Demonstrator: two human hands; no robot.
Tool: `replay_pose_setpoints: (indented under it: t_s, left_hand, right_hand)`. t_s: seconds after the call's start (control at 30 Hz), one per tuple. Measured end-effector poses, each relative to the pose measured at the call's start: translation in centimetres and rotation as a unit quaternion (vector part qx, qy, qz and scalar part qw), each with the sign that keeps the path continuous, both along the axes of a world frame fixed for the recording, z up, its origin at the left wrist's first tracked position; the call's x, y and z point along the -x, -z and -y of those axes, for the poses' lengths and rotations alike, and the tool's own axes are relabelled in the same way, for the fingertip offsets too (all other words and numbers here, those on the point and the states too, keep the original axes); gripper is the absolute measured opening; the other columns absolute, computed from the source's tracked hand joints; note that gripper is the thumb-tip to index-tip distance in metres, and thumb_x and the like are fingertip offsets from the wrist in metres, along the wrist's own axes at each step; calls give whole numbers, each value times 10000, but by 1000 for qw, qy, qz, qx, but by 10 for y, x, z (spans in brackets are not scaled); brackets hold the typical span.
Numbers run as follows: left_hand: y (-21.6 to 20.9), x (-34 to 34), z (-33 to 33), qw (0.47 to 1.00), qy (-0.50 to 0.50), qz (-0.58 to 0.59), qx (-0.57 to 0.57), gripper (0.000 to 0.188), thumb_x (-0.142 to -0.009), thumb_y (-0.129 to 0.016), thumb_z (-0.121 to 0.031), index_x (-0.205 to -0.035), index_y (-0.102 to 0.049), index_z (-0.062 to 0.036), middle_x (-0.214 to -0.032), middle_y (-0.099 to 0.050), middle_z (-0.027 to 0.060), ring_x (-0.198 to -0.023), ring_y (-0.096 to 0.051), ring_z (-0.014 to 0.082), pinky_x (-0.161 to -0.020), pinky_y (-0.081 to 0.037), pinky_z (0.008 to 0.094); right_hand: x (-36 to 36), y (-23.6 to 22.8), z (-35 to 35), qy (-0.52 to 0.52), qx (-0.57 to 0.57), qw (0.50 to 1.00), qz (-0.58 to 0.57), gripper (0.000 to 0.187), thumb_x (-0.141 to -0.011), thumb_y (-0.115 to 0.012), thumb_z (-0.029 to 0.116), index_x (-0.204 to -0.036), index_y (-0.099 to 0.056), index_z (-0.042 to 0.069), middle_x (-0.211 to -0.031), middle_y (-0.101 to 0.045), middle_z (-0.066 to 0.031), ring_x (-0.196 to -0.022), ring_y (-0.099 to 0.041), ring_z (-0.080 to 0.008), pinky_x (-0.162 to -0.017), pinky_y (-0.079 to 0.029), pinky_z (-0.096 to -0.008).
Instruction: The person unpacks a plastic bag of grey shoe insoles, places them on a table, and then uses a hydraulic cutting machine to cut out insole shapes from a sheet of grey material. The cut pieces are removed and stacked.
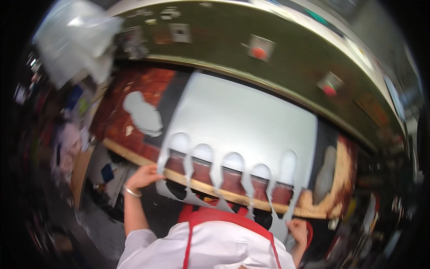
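A thin pale grey sheet (pixel 217 175) with a row of long rounded cutouts hangs over the table's front edge towards my body. Its left edge is pinched in my left hand (pixel 145 175), which wears a bracelet. Lower down, at the right end, the fingers of my right hand (pixel 299 231) close on the same sheet. Behind it lies a large whitish board (pixel 251 116); where the two meet is hard to make out. Grey sole-shaped pieces (pixel 144 114) rest left of the board, and another grey sole-shaped piece (pixel 325 175) lies to its right.
The worn red-brown table (pixel 112 119) has a bare wooden front edge. A dark green machine beam (pixel 215 40) with red buttons (pixel 259 53) spans the far side. Clear plastic sheeting (pixel 74 40) hangs at the upper left. Blurred clutter surrounds the table.
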State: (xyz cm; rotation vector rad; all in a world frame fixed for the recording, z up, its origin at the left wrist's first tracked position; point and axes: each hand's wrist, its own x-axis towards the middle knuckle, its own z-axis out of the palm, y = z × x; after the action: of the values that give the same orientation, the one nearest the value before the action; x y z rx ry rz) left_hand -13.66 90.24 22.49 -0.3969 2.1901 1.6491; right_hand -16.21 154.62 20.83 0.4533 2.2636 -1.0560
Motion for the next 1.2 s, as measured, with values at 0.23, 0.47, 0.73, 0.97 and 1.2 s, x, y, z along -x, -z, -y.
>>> replay_pose_setpoints:
  t_s: [0.23,0.47,0.73,0.97,1.2]
  left_hand:
    - [25,154,-12,930,-215,-122,272,469,-882,-639,-277,-1234,-543,17,-904,-685,120,-782,-639,193,-707,-509,314]
    - [47,163,-38,840,-174,-192,476,413,-885,-595,-297,-1207,-564,-41,-1036,-643,223,-913,-623,396,-772,-501,448]
    - [45,149,-43,826,-121,-233,498,421,-859,-624,-230,-1213,-538,-20,-979,-647,194,-818,-631,375,-671,-513,425]
    - [54,150,-45,832,-138,-263,469,401,-881,-593,-215,-1230,-515,-34,-939,-641,162,-809,-626,353,-684,-506,437]
    - [58,151,-43,849,-135,-261,438,402,-894,-568,-212,-1259,-506,-55,-909,-632,144,-766,-621,339,-647,-498,435]
  right_hand:
    - [89,18,-25,62,-337,859,-381,774,-720,-773,259,-1384,-418,81,-1313,-436,-289,-1214,-423,-428,-1011,-349,-485]
    - [133,26,-55,-13,-259,879,-400,897,-623,-819,160,-1404,-380,104,-1399,-349,-270,-1298,-345,-410,-1086,-287,-458]
    - [128,-16,20,154,-39,911,-380,636,-626,-805,61,-1164,-466,70,-1175,-484,-114,-1116,-462,-246,-995,-350,-355]
    - [150,-31,202,109,396,870,-274,759,-629,-829,80,-1245,-386,76,-1154,-505,-107,-1119,-500,-229,-1007,-367,-355]
    - [217,-26,414,-61,202,926,-313,676,-550,-835,120,-1121,-478,63,-1120,-519,-154,-1073,-508,-272,-917,-421,-392]
